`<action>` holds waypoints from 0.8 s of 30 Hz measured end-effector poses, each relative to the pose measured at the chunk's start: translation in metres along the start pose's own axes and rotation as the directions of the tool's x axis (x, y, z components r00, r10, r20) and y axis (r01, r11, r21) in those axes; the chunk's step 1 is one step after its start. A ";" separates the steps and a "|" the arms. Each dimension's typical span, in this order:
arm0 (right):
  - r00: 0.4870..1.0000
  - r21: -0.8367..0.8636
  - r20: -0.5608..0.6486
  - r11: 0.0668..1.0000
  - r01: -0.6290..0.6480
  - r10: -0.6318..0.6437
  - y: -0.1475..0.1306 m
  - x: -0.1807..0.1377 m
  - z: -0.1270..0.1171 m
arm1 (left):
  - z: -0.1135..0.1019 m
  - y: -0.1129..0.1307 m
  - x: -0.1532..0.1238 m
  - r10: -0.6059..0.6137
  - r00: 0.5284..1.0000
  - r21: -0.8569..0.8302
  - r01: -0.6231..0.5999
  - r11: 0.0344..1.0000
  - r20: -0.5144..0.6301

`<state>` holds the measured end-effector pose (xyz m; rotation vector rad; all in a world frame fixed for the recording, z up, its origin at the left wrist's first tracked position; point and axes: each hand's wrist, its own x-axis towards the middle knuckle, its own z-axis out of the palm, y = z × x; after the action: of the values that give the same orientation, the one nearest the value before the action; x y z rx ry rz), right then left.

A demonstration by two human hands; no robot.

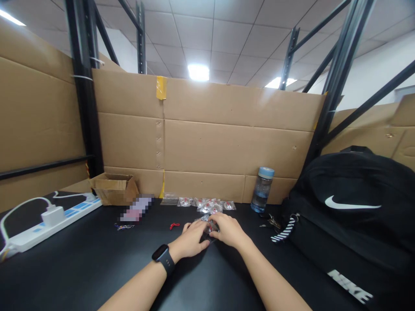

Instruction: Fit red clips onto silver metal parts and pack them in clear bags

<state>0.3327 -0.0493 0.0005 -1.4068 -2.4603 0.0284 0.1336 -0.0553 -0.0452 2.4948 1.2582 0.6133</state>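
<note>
Black table (113, 268), backpack (353, 181), bottle (261, 191), packets (212, 204), perhaps keys (275, 222)

Power strip (29, 235) at far left of desk (97, 272), backpack (356, 190) at far right. Packets (209, 205) mid-desk, before cardboard wall (207, 147); bottle (260, 192) to their right. Left hand (193, 239) and right hand (228, 230) in front of packets.

Table (81, 263), black. Left hand (192, 239), watch (164, 258) on wrist, and right hand (228, 229): fingers closed about one clear packet (212, 225). Far edge: more packets (207, 204), grouped; bottle (261, 190), upright, blue-lidded. Far left corner: box (112, 190), open. Left edge: power strip (32, 233), plug inserted. Right edge: backpack (350, 216), black; keys (274, 222) beside it.
</note>
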 end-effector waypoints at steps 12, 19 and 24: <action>0.991 -0.205 -0.134 0.977 -0.059 0.032 0.000 0.016 0.023 | 0.000 0.007 -0.001 0.027 0.999 -0.006 -0.027 1.000 -0.043; 0.984 -0.252 -0.162 0.962 -0.109 0.069 -0.006 0.021 0.034 | -0.002 0.006 -0.002 0.024 0.999 -0.017 -0.025 1.000 -0.047; 0.985 -0.283 -0.149 0.951 -0.122 0.082 -0.006 0.021 0.033 | -0.005 0.007 -0.001 0.020 1.000 -0.059 -0.020 0.998 -0.011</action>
<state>0.3090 -0.0304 -0.0251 -1.5954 -2.3477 -0.4099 0.1357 -0.0594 -0.0385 2.4615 1.2023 0.6596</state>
